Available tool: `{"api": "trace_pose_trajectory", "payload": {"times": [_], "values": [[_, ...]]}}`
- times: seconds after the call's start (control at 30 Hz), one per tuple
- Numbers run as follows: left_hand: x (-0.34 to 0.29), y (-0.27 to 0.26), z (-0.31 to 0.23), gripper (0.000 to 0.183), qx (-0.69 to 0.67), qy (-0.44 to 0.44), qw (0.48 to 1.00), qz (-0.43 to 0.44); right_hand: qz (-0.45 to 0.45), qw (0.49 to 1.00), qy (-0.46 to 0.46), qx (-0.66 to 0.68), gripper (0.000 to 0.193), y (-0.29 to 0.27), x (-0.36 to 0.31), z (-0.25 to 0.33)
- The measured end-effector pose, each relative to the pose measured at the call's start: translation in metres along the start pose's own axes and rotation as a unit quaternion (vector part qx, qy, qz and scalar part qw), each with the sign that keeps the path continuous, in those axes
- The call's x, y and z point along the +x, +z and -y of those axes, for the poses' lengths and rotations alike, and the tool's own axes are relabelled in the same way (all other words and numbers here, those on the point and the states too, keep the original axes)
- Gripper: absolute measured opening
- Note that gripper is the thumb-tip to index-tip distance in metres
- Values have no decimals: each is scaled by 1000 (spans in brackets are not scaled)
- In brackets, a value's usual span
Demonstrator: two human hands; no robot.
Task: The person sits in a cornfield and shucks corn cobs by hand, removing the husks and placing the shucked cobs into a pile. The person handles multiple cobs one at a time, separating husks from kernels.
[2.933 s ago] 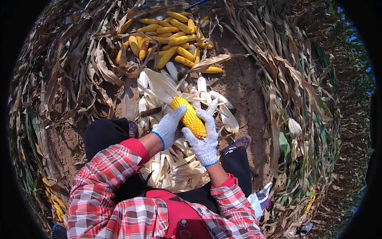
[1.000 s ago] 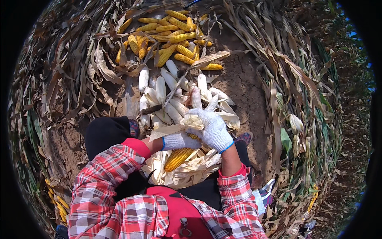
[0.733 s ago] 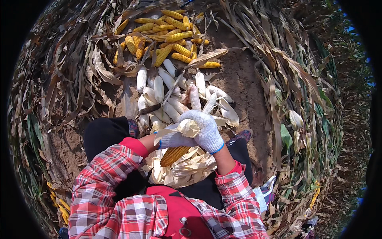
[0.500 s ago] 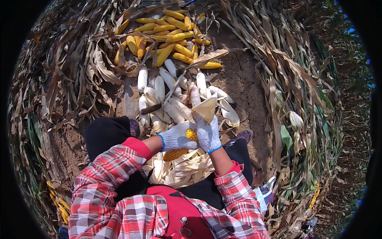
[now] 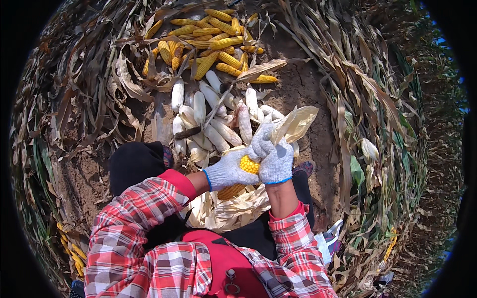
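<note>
My left hand (image 5: 226, 170), in a white knit glove with a blue cuff, is closed around an ear of corn (image 5: 249, 164). Bright yellow kernels show between the two hands. Just beyond it, my right hand (image 5: 276, 163), gloved alike, grips a pale dry husk (image 5: 299, 123) that sticks up and out to the right. Yellow kernels (image 5: 231, 191) also show below my left hand; I cannot tell whether they belong to the held ear. Under my hands, between my legs, lies a heap of loose pale husks (image 5: 223, 213).
Ahead lie several ears in white husks (image 5: 198, 107), and farther off a pile of bare yellow ears (image 5: 218, 37). Dry stalks are heaped at the left (image 5: 74, 94) and right (image 5: 377, 94). More yellow ears (image 5: 74, 253) lie at lower left. A white bag (image 5: 325, 243) sits by my right leg.
My right hand has shifted a little to the right and turned, and the husk in it now points outward to the right. The left hand has moved slightly right with the ear.
</note>
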State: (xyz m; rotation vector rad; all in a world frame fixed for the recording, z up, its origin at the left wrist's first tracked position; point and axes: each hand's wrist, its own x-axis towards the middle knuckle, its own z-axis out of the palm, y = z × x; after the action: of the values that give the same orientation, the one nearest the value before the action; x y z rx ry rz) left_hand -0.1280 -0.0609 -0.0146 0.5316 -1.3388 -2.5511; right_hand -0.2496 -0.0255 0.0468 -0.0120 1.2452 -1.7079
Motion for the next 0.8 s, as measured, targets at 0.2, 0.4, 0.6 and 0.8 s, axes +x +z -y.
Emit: {"api": "trace_pose_trajectory", "payload": {"times": [0.2,0.4,0.6,0.8], "values": [[4,8,1,59,21,-12,1000,-15,54,994,33,91,26,-15,10,4],[4,10,2,63,22,-39,997,-67,-34,999,-12,-2,35,-24,28,2],[1,-4,-5,55,160,-64,979,-109,59,936,-124,-326,30,-29,15,11],[0,-9,-3,53,321,81,922,-202,40,933,-103,-341,28,-30,16,3]]}}
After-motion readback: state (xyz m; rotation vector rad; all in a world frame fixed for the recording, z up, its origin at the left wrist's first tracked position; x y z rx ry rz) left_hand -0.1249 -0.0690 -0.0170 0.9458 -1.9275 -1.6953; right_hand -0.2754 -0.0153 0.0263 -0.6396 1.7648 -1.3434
